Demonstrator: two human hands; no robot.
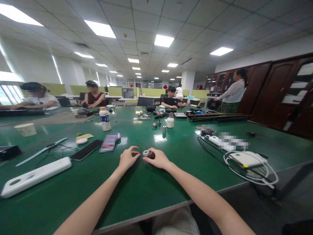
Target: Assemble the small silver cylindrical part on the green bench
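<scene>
A small round metal part (146, 153), silvery with a dark ring on its top face, stands on the green table in front of me. My right hand (158, 159) curls around its right side, thumb and fingers closed on it. Just to the left, my left hand (127, 159) has its thumb and fingers spread, with a gap between them and the part. Nothing is in that hand. Beyond the hands stands a silver cylinder (164, 131), with a white jar (170, 121) and small dark metal pieces (155, 125) behind it.
Left on the green table (137, 199) lie a phone (86, 150), a white power strip (36, 176), a watch-like strap (44, 150), a bottle (104, 120) and a paper cup (25, 129). Cables and a white box (246, 159) lie right. Other people sit across the table; one stands by the cabinets.
</scene>
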